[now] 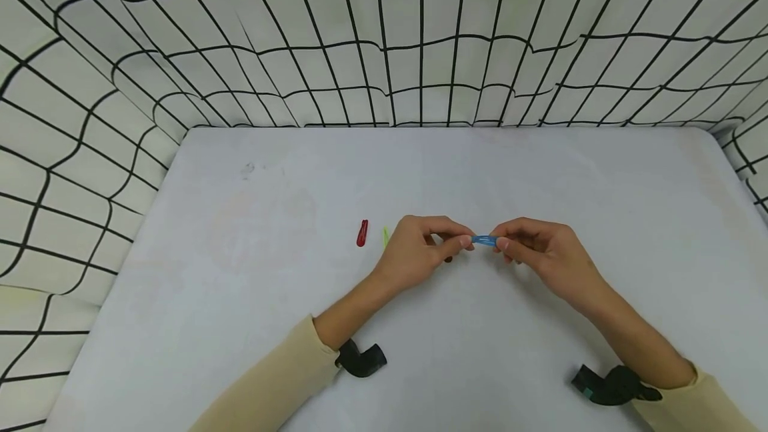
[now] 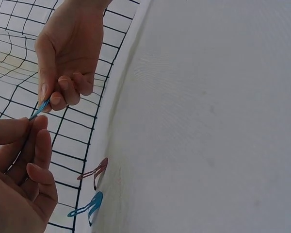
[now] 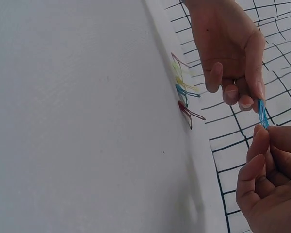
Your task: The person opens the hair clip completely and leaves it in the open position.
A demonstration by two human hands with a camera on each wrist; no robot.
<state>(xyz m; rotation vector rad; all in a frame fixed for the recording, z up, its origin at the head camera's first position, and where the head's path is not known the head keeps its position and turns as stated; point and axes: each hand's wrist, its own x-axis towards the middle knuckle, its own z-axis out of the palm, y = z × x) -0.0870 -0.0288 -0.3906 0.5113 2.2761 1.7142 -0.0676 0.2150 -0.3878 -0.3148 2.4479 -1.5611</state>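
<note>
Between my two hands is a blue snap hair clip (image 1: 484,241), held above the table. My left hand (image 1: 417,252) pinches one end between thumb and fingers. The other end is pinched by my right hand (image 1: 549,253). The right wrist view shows the clip (image 3: 263,114) stretched between both sets of fingertips. On the table, left of my left hand, lie a red hair clip (image 1: 363,233) and a yellow-green one (image 1: 386,237), partly covered by that hand. A second blue clip (image 2: 93,205) and a dark red clip (image 2: 101,167) stand out in the left wrist view.
The white table (image 1: 270,325) runs under both arms. A white wall panel with a black grid (image 1: 420,45) rises behind it and along the sides. Each wrist carries a black camera mount, one at the left (image 1: 362,360) and one at the right (image 1: 615,385).
</note>
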